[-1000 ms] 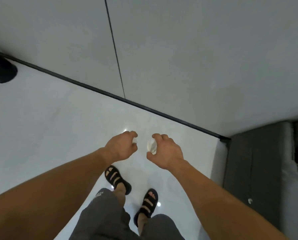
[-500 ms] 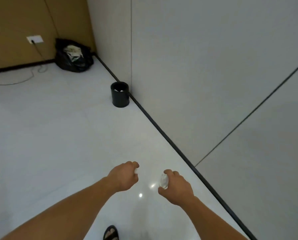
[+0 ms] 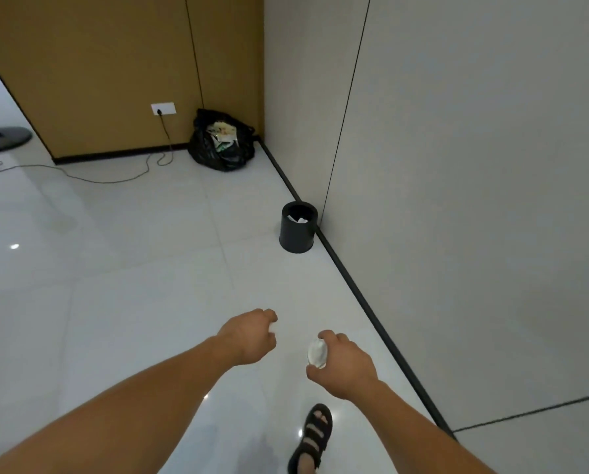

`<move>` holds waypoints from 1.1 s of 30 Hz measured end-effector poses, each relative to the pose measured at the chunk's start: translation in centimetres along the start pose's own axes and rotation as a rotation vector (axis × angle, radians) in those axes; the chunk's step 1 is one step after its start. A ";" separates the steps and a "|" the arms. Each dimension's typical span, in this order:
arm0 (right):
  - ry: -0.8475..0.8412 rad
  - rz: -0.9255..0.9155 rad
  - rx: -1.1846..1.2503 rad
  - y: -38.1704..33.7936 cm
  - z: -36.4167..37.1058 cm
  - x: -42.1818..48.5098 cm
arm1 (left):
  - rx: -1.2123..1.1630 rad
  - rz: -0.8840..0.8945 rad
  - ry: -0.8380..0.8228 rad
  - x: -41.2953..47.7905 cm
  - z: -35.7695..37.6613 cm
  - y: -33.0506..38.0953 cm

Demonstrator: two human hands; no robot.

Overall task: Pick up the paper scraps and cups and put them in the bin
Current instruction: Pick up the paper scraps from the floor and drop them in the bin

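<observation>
A small black bin (image 3: 298, 232) stands on the floor against the grey wall, with white paper visible inside it. My right hand (image 3: 344, 362) grips a crumpled white paper cup (image 3: 317, 352) in front of me, well short of the bin. My left hand (image 3: 250, 335) is curled in a fist around a small white scrap (image 3: 272, 328), of which only a sliver shows at the fingertips. Both hands are held out above the white tiled floor.
A black rubbish bag (image 3: 221, 143) full of waste sits in the far corner. A cable (image 3: 115, 172) runs from a wall socket (image 3: 163, 108) across the floor at left. A round stand base (image 3: 4, 138) is at far left. My sandalled foot (image 3: 312, 439) is below.
The view has swung from the wall and my feet to the room ahead. The bin has come nearer and more central. Both hands keep their grip on the paper.
</observation>
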State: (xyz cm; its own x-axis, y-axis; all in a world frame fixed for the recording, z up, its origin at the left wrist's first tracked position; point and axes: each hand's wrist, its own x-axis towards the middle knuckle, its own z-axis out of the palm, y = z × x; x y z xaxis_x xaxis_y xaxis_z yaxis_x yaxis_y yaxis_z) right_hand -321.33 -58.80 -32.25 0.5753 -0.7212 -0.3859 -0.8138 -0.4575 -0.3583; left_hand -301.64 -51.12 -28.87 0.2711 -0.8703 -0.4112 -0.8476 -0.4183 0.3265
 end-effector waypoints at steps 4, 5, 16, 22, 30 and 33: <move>-0.004 -0.044 0.011 -0.6 -4.0 7.9 | 0.005 -0.049 0.023 5.1 -3.4 -0.7; -0.010 -0.055 0.014 -0.8 -4.9 9.6 | 0.011 -0.068 0.021 6.3 -4.3 -1.0; -0.046 -0.157 0.001 -2.9 -12.2 26.7 | -0.056 -0.194 0.032 19.6 -11.2 -3.1; -0.061 -0.121 -0.025 -5.2 -14.9 37.1 | -0.131 -0.168 0.034 30.4 -16.0 -6.5; -0.024 0.022 -0.018 -9.0 -20.5 51.1 | -0.157 -0.086 0.029 45.7 -25.5 -10.8; -0.034 0.058 0.027 -9.8 -22.0 55.5 | -0.125 -0.060 0.008 50.6 -28.5 -11.8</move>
State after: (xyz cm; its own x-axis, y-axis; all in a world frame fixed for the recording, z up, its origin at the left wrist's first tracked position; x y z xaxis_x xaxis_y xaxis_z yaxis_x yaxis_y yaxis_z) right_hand -283.21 -105.80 -31.48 0.5299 -0.7278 -0.4353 -0.8437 -0.4006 -0.3574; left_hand -264.95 -97.66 -29.27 0.3234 -0.8447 -0.4265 -0.7668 -0.4980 0.4049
